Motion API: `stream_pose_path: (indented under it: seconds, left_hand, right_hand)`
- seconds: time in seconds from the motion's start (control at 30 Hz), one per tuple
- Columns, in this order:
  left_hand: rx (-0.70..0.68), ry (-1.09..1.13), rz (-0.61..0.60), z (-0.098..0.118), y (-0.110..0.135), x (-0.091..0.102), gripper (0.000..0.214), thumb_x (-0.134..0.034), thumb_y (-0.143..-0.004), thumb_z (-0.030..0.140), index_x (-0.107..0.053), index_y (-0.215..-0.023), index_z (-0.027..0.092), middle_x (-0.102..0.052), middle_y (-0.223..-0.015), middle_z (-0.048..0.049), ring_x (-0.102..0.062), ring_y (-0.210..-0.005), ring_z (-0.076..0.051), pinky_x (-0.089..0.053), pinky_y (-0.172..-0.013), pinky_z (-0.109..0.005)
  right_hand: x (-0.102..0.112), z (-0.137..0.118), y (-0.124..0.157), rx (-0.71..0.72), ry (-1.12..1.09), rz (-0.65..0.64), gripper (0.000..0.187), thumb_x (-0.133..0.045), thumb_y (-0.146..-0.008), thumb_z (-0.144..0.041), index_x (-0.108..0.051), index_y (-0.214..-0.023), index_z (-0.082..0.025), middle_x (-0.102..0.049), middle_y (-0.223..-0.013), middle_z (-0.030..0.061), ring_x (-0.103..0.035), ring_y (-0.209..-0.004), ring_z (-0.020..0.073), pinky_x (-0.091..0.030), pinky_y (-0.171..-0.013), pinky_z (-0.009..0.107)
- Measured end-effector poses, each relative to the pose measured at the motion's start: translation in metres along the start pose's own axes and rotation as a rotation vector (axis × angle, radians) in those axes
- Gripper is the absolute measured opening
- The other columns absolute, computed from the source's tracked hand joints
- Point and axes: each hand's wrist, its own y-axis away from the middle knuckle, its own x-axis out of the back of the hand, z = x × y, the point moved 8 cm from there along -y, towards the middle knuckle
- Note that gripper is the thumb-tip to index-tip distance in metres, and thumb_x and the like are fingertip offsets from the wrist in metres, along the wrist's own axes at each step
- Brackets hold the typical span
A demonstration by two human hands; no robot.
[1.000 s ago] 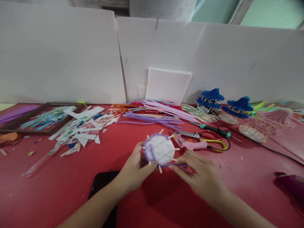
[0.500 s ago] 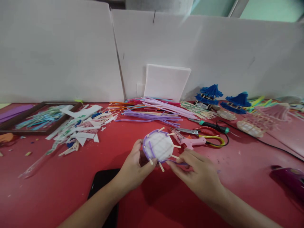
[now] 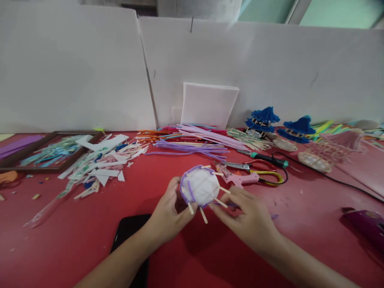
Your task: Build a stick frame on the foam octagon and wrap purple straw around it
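Observation:
A round white piece [image 3: 203,186] with wooden sticks poking out around its edge is held above the red table. A purple pipe cleaner [image 3: 183,194] runs along its rim, woven among the sticks. My left hand [image 3: 172,212] is closed on the left side of the round piece, thumb at the lower edge near a stick. At the lower right, my right hand [image 3: 246,214] pinches the loose purple pipe cleaner close to the rim; its fingertips partly hide the strand.
Behind lie bundles of purple pipe cleaners [image 3: 192,148], scissors [image 3: 270,176], a pink glue gun [image 3: 240,180] and a soldering iron [image 3: 270,159]. A phone [image 3: 129,232] sits under my left forearm. Paper scraps [image 3: 105,172] and a brown frame [image 3: 54,170] are left; blue roofed models [image 3: 297,130] stand right.
The round piece has tilted slightly, so its sticks on the right and at the bottom point lower. My right hand has shifted a little, still pinching the purple strand.

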Motion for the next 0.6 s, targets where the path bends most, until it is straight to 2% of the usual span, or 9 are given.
stream_pose_path:
  seconds: [0.17,0.3,0.6]
  left_hand:
    - [-0.01,0.028,-0.013,0.003,-0.0011,-0.0004,0.024,-0.055,-0.081,0.024,-0.06,-0.104,0.02,-0.05,-0.113,-0.0097,-0.05,-0.11,-0.023,-0.041,-0.098,-0.034]
    - [0.003,0.032,-0.018,0.0016,-0.001,-0.0009,0.028,-0.055,-0.081,0.025,-0.059,-0.108,0.019,-0.049,-0.117,-0.0104,-0.048,-0.114,-0.024,-0.04,-0.099,-0.034]
    - [0.048,0.053,-0.023,-0.0019,-0.0011,0.0014,0.033,-0.053,-0.078,0.021,-0.054,-0.111,0.015,-0.05,-0.116,-0.0123,-0.05,-0.113,-0.026,-0.041,-0.099,-0.042]
  right_hand:
    - [-0.0067,0.0093,-0.0003,-0.078,-0.105,-0.084,0.015,-0.061,-0.079,-0.021,-0.056,-0.065,-0.019,-0.059,-0.062,-0.0015,-0.054,-0.058,0.0118,-0.04,-0.054,0.022]
    - [-0.0069,0.0113,0.0002,-0.085,-0.143,-0.119,0.011,-0.058,-0.079,-0.017,-0.06,-0.069,-0.019,-0.062,-0.065,-0.0004,-0.057,-0.06,0.0125,-0.042,-0.056,0.022]
    - [-0.0013,0.012,-0.0023,-0.05,-0.171,-0.11,0.01,-0.055,-0.081,-0.016,-0.064,-0.081,-0.019,-0.066,-0.07,0.0023,-0.061,-0.062,0.0139,-0.046,-0.056,0.022]
